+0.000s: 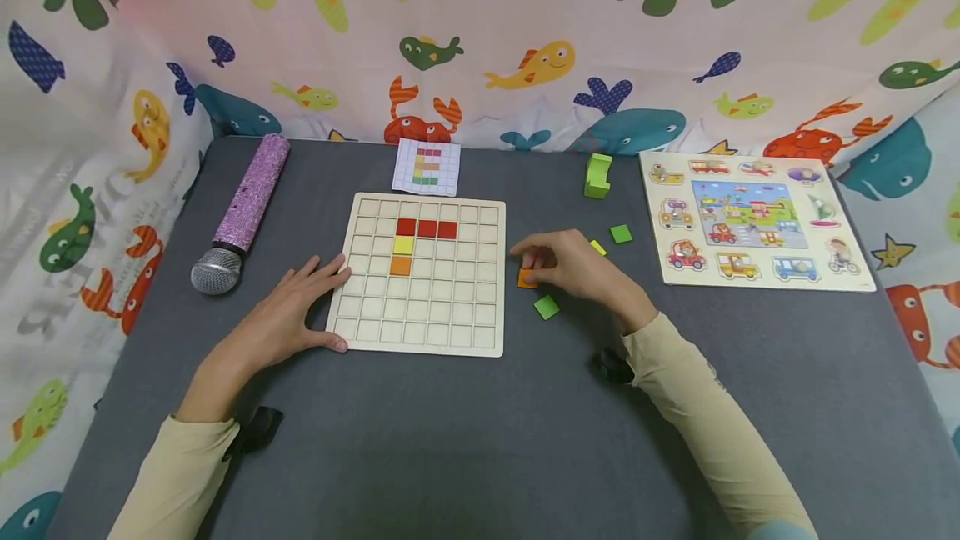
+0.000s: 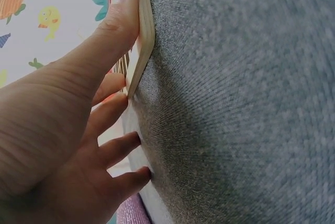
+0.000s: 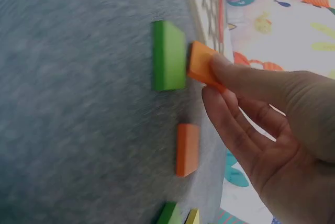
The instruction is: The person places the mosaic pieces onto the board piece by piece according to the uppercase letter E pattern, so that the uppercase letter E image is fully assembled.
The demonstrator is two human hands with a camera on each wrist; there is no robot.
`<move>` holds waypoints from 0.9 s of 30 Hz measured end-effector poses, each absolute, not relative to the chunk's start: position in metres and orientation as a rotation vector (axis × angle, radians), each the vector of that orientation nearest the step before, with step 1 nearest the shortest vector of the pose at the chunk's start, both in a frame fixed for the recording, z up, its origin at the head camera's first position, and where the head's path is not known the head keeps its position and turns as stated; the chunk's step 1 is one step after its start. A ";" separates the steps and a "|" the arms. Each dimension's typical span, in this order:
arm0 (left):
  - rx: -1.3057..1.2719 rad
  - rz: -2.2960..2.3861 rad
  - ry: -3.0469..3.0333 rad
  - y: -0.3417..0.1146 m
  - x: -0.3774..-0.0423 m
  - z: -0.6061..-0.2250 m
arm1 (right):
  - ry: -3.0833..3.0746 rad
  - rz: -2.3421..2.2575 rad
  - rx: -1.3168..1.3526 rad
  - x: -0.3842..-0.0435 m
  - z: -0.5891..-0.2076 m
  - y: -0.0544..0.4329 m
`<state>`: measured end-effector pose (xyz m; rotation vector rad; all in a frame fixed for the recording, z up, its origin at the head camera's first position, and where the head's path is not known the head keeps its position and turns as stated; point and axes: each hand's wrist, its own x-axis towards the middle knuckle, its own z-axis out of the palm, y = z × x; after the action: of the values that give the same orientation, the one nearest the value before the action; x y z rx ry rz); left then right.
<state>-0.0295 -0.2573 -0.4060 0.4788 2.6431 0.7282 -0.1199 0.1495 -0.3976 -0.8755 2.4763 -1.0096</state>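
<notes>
My right hand pinches an orange square tile between thumb and fingers, just right of the wooden grid board. A green tile lies close by, and a second orange tile lies on the table below the fingers. My left hand rests against the board's left side, fingers spread, the thumb on the near-left corner. On the board, red tiles form a short row, with a yellow tile and an orange tile beneath its left end.
A pattern card lies behind the board. To the right are another green tile, a yellow tile, a stack of green pieces and a picture puzzle board. A purple glittery microphone lies at left.
</notes>
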 end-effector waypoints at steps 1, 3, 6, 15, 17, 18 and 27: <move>0.478 0.729 2.643 -0.257 -0.030 -0.406 | 2.462 -1.036 -0.881 -0.121 -0.397 0.148; 0.477 0.730 2.645 -0.257 -0.030 -0.406 | 2.438 -1.081 -0.886 -0.122 -0.396 0.144; 0.477 0.728 2.646 -0.257 -0.031 -0.407 | 2.405 -1.133 -0.885 -0.123 -0.395 0.132; 0.475 0.722 2.647 -0.257 -0.031 -0.407 | 2.338 -1.207 -0.934 -0.124 -0.401 0.087; 0.473 0.719 2.648 -0.257 -0.031 -0.407 | 2.329 -1.216 -0.951 -0.125 -0.401 0.077; 0.471 0.719 2.647 -0.257 -0.031 -0.407 | 2.329 -1.216 -0.962 -0.126 -0.401 0.072; 0.471 0.725 2.649 -0.258 -0.029 -0.406 | 2.305 -1.253 -0.929 -0.131 -0.400 0.033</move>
<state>-0.0294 -0.2578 -0.4063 0.4710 2.6487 0.7250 -0.1313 0.0327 -0.3999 -0.9286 2.3051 -1.2527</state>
